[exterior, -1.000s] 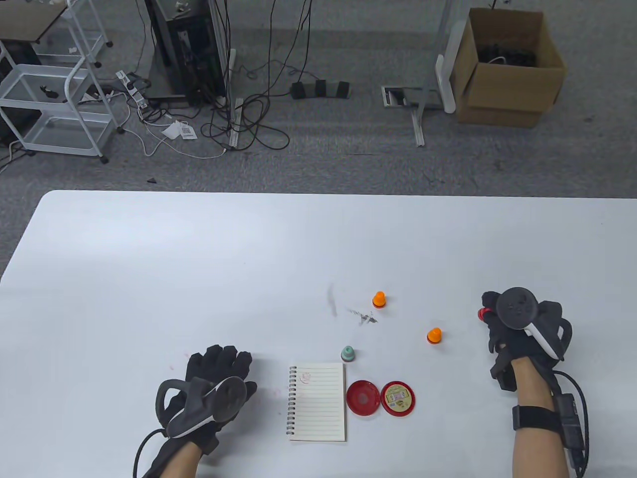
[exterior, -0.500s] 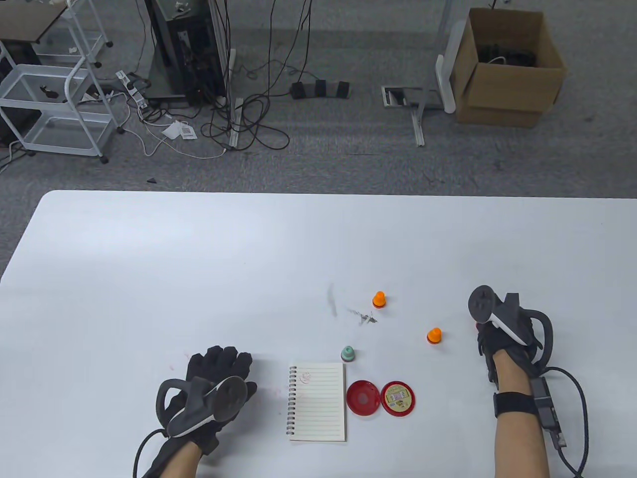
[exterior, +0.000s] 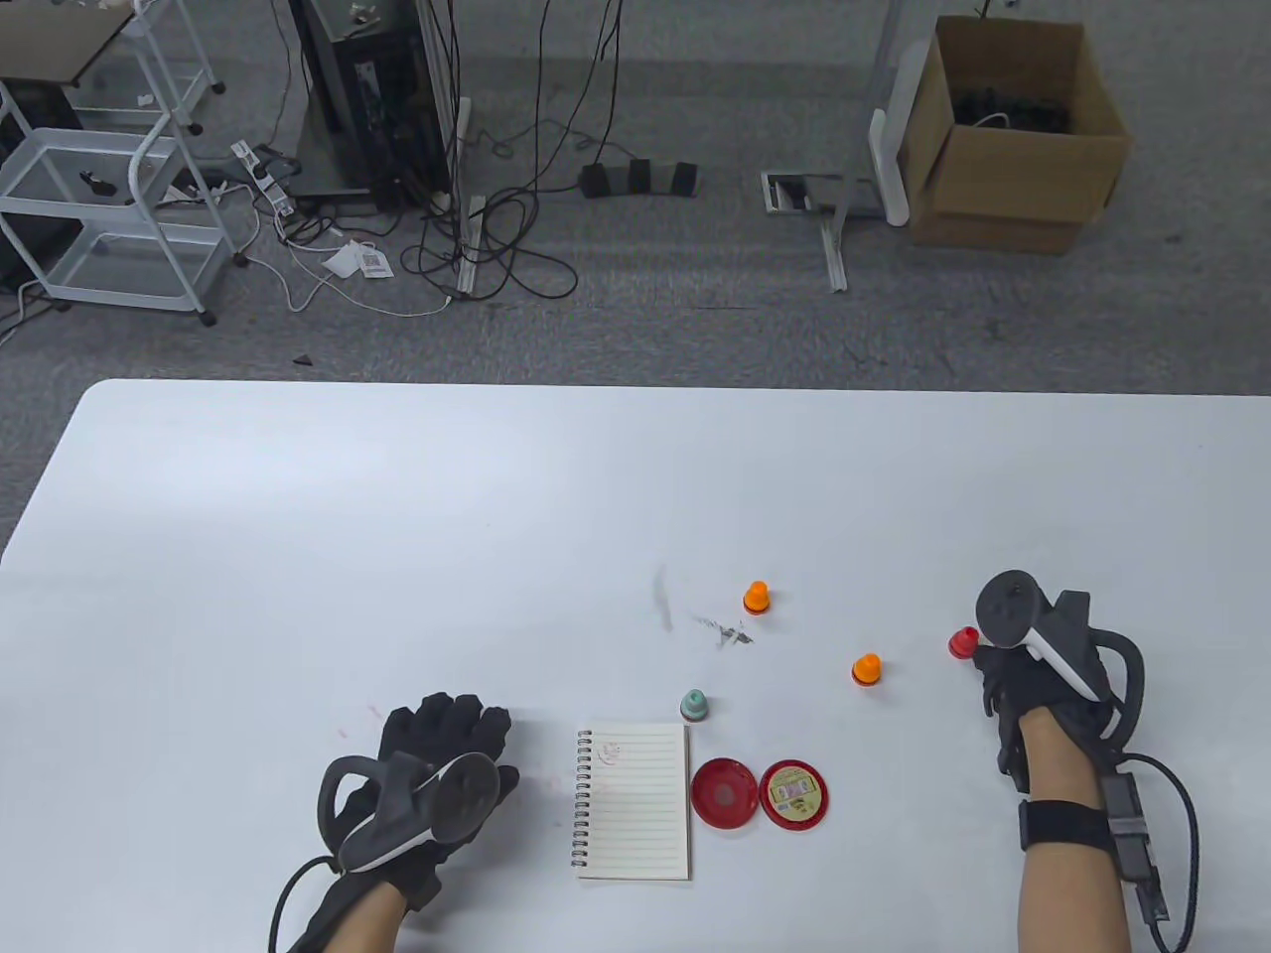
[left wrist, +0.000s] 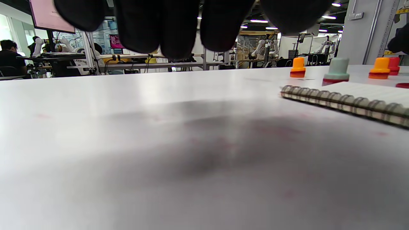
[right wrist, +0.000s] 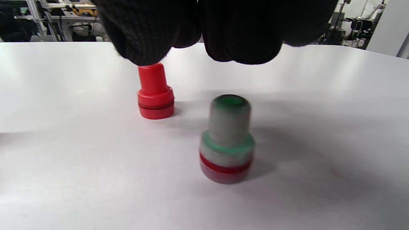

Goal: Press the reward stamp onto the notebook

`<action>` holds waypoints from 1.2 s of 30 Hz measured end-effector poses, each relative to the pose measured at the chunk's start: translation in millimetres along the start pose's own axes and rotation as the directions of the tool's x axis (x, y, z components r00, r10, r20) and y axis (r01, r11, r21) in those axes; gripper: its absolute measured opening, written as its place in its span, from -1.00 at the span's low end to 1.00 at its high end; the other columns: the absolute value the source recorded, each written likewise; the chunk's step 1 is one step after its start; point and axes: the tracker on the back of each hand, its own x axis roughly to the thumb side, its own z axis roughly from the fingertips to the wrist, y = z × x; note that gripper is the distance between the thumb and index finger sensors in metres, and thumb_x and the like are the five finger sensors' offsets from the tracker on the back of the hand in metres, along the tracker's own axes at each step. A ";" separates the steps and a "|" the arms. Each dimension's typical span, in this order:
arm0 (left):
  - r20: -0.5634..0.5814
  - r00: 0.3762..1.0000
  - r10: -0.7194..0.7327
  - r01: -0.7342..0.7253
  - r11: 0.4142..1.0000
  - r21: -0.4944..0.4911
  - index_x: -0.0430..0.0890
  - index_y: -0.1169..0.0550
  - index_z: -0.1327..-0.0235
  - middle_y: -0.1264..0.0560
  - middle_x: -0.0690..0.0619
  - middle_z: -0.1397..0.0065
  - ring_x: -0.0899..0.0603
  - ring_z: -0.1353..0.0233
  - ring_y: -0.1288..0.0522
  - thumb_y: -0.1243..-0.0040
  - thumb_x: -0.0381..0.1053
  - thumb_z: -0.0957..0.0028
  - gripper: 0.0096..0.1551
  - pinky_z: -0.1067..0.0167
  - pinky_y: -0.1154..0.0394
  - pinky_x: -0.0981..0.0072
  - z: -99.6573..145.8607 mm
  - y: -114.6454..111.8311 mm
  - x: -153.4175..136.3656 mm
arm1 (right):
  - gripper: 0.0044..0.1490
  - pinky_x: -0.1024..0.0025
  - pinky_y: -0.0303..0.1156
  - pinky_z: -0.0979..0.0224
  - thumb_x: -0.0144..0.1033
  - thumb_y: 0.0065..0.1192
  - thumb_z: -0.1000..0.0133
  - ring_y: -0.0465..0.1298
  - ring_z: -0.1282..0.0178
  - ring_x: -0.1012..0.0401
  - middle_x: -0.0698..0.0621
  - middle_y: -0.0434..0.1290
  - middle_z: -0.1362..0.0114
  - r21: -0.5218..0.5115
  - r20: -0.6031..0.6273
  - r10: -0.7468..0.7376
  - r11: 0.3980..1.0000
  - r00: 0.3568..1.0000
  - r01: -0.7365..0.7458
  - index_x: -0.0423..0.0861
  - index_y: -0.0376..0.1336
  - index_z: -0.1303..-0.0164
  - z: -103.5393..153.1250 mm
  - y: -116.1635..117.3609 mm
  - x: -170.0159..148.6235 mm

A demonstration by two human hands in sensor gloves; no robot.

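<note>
- Altogether five stamps stand beyond the notebook (exterior: 633, 800): two orange, two green-topped, one red stamp (exterior: 962, 642).
- Notebook: spiral-bound, lined, faint red print.
- Right hand (exterior: 1033, 675) and left hand (exterior: 437, 754) grasp nothing, fingers relaxed.

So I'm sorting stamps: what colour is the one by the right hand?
Red, clearest in the right wrist view.

From my right hand (exterior: 1033, 685) toward the notebook (exterior: 633, 800), I saw an orange stamp (exterior: 867, 669), the open red ink pad (exterior: 724, 791) and its lid (exterior: 793, 793) standing in between. A teal stamp (exterior: 694, 705) stood just beyond the notebook's far right corner. The far table (exterior: 397, 496) lay open.
</note>
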 end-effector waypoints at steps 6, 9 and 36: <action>0.007 1.000 0.010 -0.010 1.000 0.002 0.13 -0.45 -0.51 -0.41 -0.06 -0.64 -0.31 -0.63 -0.37 -0.07 0.35 -0.03 -0.25 -0.53 -0.31 -0.36 -0.3 -0.3 0.5 | -0.04 0.01 0.40 -0.22 -0.10 0.36 0.03 0.43 -0.23 -0.23 -0.38 0.26 -0.54 0.214 -0.115 0.057 0.976 0.992 -0.032 -0.12 0.12 -0.58 4.0 17.3 -14.8; 0.013 1.000 0.015 -0.015 1.000 -0.005 0.13 -0.45 -0.52 -0.40 -0.05 -0.64 -0.31 -0.63 -0.37 -0.07 0.35 -0.03 -0.25 -0.53 -0.31 -0.36 -1.3 -1.5 1.5 | -0.10 0.15 0.48 -0.09 -0.14 0.34 0.03 0.54 -0.08 -0.08 -0.29 0.39 -0.42 0.173 -0.089 0.089 0.982 0.992 -0.073 -0.15 0.15 -0.52 7.6 30.1 -17.8; 0.139 0.950 0.281 -0.303 0.935 0.182 0.15 -0.39 -0.54 -0.38 -0.01 -0.65 -0.27 -0.61 -0.40 -0.06 0.36 -0.04 -0.23 -0.52 -0.36 -0.28 11.7 12.3 17.5 | -0.28 0.31 0.55 0.09 -0.21 0.38 0.04 0.62 0.17 0.08 -0.18 0.56 -0.18 0.022 0.518 -0.479 0.836 0.709 0.549 -0.16 0.32 -0.34 130.9 -8.1 127.3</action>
